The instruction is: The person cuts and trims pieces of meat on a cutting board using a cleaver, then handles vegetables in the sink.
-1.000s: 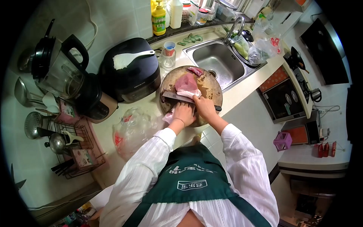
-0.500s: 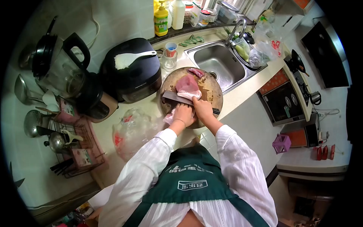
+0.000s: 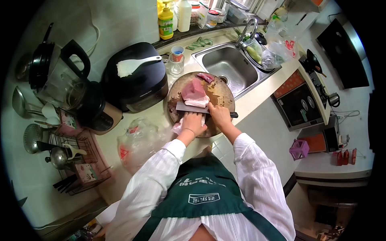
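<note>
**Knife lies more level across the board, between two portions of meat**

The knife (image 3: 191,107) has turned slightly and now lies less slanted across the round chopping board (image 3: 226,96). Its blade runs between the large piece of meat (image 3: 194,89), whose pale edge faces it, and the lower portion of meat (image 3: 177,128). That line seems to mark where the meat is being parted; whether the blade has gone right through cannot be seen.

The right hand (image 3: 220,117) has its fingers closed round the knife where blade meets handle. The left hand (image 3: 193,123) rests on the lower portion, fingers bent over it close beside the blade; whether they grip or only press, I cannot tell. A small dark-red strip of meat (image 3: 206,77) sits near the board's far rim, apart from both hands.

The board stands by the front edge of the worktop (image 3: 257,94), just beside the near left corner of the sink (image 3: 229,66). A crumpled plastic bag (image 3: 138,143) lies to its left, its red print unreadable.

The green apron (image 3: 201,170) carries white boxed characters that appear to read 君乐宝, with a larger "7" and further characters above, partly lost in folds. The label on the yellow pump bottle (image 3: 165,25) and the lettering on the black cooker (image 3: 140,90) are too small to read.
</note>
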`<state>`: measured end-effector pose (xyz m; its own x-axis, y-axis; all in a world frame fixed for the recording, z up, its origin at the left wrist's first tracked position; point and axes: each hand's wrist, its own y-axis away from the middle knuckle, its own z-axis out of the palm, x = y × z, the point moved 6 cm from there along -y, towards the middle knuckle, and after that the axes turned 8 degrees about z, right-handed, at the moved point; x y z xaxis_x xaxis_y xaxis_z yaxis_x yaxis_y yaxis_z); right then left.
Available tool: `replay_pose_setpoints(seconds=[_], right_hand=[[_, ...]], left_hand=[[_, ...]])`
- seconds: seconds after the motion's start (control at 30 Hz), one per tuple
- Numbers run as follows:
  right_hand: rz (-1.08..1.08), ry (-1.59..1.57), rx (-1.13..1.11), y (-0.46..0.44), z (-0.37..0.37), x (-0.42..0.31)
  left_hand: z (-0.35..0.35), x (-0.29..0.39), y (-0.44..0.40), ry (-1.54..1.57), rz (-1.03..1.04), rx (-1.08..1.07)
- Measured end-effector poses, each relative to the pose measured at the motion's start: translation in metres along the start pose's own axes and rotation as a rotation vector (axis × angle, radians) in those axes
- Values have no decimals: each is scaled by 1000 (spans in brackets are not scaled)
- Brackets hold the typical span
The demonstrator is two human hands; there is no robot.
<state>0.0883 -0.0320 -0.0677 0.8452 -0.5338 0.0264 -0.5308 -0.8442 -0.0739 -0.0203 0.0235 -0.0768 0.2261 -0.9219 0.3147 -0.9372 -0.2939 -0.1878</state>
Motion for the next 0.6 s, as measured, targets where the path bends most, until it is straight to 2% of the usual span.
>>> replay_pose_setpoints(seconds=[0.07, 0.13, 0.23, 0.33, 0.4, 0.5, 0.57, 0.6], right_hand=[[19, -19, 36, 7, -2, 12], [49, -45, 44, 11, -7, 21], [28, -31, 65, 4, -3, 15], [-8, -26, 108, -5, 1, -7], [18, -15, 39, 0, 2, -3], [21, -54, 79, 11, 2, 21], [59, 11, 83, 13, 1, 38], [57, 6, 81, 9, 0, 34]], left_hand=[[-3, -2, -1, 16, -47, -111], [-2, -3, -1, 8, -41, -89], [7, -3, -2, 34, -97, -236], [1, 1, -4, 15, -79, -165], [-2, 3, -1, -11, -64, -119], [1, 0, 1, 15, -77, -149], [6, -1, -3, 7, -111, -305], [6, -1, -3, 5, -114, -308]])
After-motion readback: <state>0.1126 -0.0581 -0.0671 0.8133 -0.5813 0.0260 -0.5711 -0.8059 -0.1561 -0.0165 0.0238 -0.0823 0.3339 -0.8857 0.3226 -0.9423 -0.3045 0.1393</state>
